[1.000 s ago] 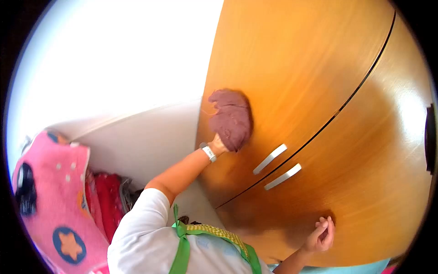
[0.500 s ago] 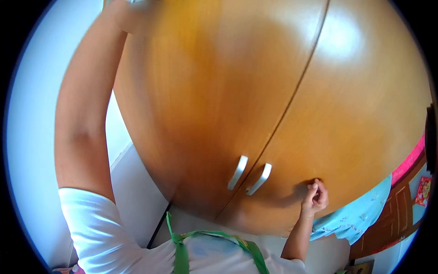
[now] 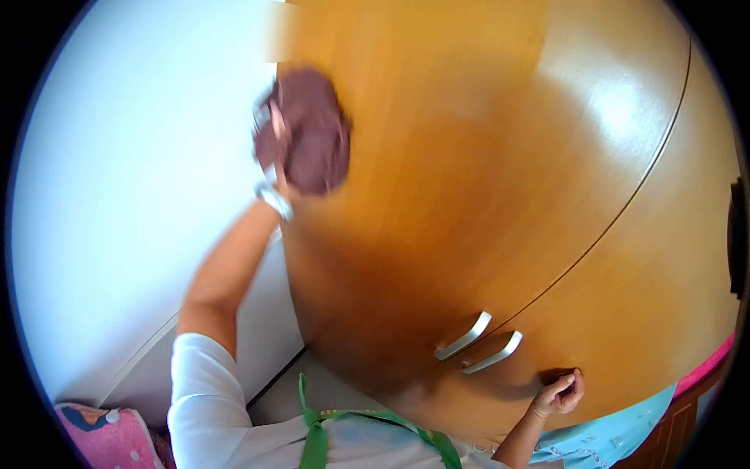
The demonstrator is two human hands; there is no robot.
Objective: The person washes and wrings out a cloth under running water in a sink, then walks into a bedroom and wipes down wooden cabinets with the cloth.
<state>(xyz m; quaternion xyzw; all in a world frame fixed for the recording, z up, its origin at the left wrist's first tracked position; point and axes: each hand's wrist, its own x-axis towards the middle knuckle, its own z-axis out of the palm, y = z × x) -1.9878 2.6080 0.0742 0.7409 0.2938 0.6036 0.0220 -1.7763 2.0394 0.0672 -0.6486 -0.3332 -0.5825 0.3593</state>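
In the head view, the left hand point(image 3: 280, 125) holds on to a dark purple cloth point(image 3: 315, 137), and most of its fingers are hidden. The cloth is in that grip, at the side edge of a shiny wooden door point(image 3: 469, 180). Two silver handles point(image 3: 466, 338) are lower and to the right of the grip. Past them, the right hand point(image 3: 561, 395) is curled up, fingers together.

maroon cloth point(image 3: 316, 129) | rumpled, slightly blurred | at wooden door point(image 3: 437, 180), left edge

A home, wooden cupboard point(image 3: 469, 211), pink patterned fabric point(image 3: 113, 442), blue cloth point(image 3: 617, 430)
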